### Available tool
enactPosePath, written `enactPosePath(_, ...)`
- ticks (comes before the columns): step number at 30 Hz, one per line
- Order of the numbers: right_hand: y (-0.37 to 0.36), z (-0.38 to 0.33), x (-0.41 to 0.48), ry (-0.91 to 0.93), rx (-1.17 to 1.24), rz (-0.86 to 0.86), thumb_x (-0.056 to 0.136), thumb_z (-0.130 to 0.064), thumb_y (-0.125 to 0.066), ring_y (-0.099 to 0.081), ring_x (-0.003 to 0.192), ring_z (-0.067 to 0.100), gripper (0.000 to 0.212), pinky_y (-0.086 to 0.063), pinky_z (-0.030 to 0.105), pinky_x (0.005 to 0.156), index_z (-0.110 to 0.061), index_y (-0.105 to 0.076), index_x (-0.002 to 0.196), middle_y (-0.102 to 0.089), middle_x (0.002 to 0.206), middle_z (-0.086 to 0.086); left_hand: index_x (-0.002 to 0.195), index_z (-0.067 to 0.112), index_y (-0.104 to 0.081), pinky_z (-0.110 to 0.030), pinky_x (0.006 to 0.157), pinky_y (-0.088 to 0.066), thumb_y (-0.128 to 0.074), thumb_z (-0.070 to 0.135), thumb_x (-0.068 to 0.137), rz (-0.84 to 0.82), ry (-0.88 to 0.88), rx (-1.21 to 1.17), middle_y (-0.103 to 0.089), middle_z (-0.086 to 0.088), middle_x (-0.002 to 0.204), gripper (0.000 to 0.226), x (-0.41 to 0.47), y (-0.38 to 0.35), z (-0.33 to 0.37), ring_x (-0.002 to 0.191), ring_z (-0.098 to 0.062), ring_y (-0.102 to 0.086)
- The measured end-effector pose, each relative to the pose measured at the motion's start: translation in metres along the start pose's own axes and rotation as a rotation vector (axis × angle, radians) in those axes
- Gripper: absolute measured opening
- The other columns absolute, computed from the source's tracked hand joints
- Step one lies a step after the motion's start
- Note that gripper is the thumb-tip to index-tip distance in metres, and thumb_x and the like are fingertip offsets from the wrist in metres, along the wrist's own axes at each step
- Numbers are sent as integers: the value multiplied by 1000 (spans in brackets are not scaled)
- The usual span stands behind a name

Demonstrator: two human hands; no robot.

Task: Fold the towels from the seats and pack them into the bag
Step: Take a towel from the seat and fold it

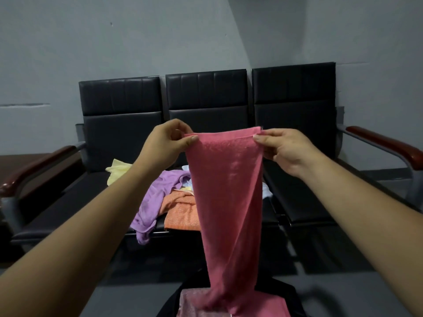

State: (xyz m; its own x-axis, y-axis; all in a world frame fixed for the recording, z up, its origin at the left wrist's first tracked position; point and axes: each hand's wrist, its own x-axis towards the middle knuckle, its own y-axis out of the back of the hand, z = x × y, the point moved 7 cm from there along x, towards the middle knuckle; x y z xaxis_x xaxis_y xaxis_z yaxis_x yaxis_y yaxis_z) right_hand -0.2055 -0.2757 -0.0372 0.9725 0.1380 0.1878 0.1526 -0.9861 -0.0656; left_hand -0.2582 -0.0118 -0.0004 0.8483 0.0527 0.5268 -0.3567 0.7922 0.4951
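Pink towel (225, 179), one; black seats (207, 92), three

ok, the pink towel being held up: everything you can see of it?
The pink towel is salmon-pink, terry-looking cloth with a narrow hem along its top edge. The left hand and right hand pinch its two top corners, holding that edge taut; below, it hangs narrowing in soft folds. Its lower end bunches on paler pink cloth in the dark bag.

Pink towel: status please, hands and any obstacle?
Left hand, right hand: each pinches a top corner of pink towel. Hangs long, lower end at the bag. Nothing in the way. Other towels on seat behind.
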Motion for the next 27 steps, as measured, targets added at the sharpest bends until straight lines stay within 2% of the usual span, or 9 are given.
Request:
enactPosePath(3,-6,0,0,-20,161,-71,91,-11,-70,-68,76,15,17,-57,34,77,-9,-70,107,-72,87,2,113,18,-72,-30,88,-58,-70,27,93,1,79,-115,-74,2,100,22,0,-6,-9,95,-12,-71)
enactPosePath(5,-11,-2,-2,-28,241,-87,93,-10,-67,-66,73,15,13,-58,34,69,-11,-66,106,-70,85,2,109,17,-73,-30,87,-58,-65,28,96,-9,108,-140,-73,2,99,18,-1,-10,-13,96,-13,-69)
enactPosePath(11,-27,-11,2,14,388,-62,94,-2,-63,-64,66,13,8,-58,27,59,-10,-65,93,-68,76,3,99,13,-67,-32,71,-51,-59,22,100,149,92,-460,-65,-1,81,12,-3,-9,-21,73,-11,-59)
enactPosePath(14,-36,-19,8,27,467,-54,93,-1,-64,-66,67,15,7,-60,30,67,-8,-64,92,-68,76,6,110,12,-64,-32,71,-54,-65,16,95,-84,130,-709,-69,-3,92,16,-4,-27,-23,79,-13,-66)
enactPosePath(16,-37,-23,14,38,499,-41,92,-1,-65,-66,66,16,8,-59,32,70,-8,-65,90,-68,76,7,116,10,-65,-31,82,-56,-73,9,87,-384,190,-573,-74,-6,105,30,-19,-57,-32,94,-18,-72)
enactPosePath(18,-34,-22,17,35,504,-17,91,0,-66,-65,65,16,9,-58,33,69,-8,-64,88,-67,75,7,111,7,-71,-27,87,-54,-75,7,86,-573,240,-381,-76,-6,105,25,-43,-85,-50,98,-16,-72)
enactPosePath(20,-27,-12,21,0,492,29,91,0,-66,-65,62,16,11,-59,32,66,-8,-64,85,-67,70,7,105,9,-75,-25,89,-53,-72,7,87,-590,306,-418,-76,-7,106,18,-58,-102,-63,100,-15,-70)
enactPosePath(23,-14,23,30,-128,421,92,93,0,-64,-66,62,18,13,-60,31,61,-6,-64,82,-68,65,8,105,12,-77,-31,91,-55,-65,8,84,-527,462,-798,-72,-12,114,24,-70,-115,-65,104,-20,-68)
enactPosePath(27,-4,84,29,-389,307,129,98,-5,-57,-65,51,13,20,-56,23,48,-5,-63,79,-65,72,9,93,19,-83,-33,83,-56,-55,19,86,-470,562,-1120,-76,-6,100,29,-74,-123,-53,88,-16,-72)
